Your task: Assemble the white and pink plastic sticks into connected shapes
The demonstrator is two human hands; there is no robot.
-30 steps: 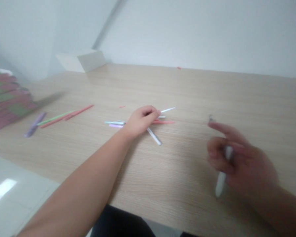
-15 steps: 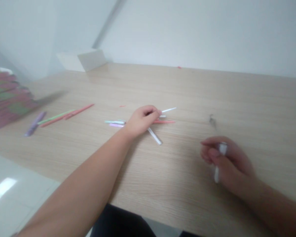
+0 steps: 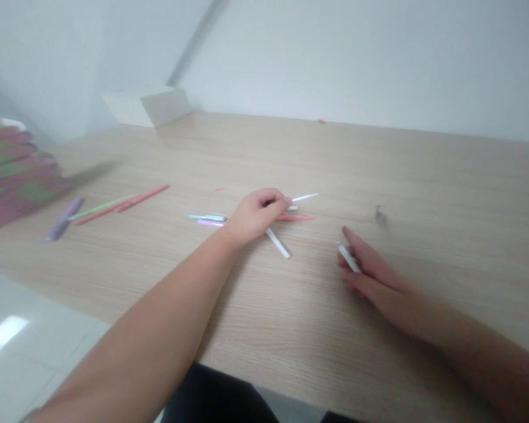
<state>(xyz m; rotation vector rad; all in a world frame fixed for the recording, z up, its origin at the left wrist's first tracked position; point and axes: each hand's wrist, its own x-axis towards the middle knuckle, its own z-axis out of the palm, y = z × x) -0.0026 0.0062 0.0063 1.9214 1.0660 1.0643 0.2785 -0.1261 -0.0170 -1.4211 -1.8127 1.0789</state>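
Observation:
My left hand [image 3: 256, 216] lies curled on a crossed pile of slim pens, and its fingertips reach a thin white stick [image 3: 305, 197]. Whether it grips anything there is hidden. Under the hand run a white pen [image 3: 278, 243] and a coral pen [image 3: 296, 217], while a teal pen [image 3: 206, 217] and a lilac pen [image 3: 210, 223] stick out on its left. To the right, my right hand [image 3: 370, 279] pinches a short white pen piece [image 3: 349, 259] between its fingers. A small grey metal bit [image 3: 380, 215] lies on the wood beyond it.
The pale wood-grain table [image 3: 335, 164] runs to a white wall. On its left lie a purple pen [image 3: 64, 219], a green pen [image 3: 101, 207], coral pens [image 3: 141, 197] and a pink-and-green stack [image 3: 13, 176]. A white box [image 3: 145, 107] stands at the back.
My right hand has moved left and lower, nearer the pile, its fingers now spread around the white piece. My left hand and the pens have stayed put.

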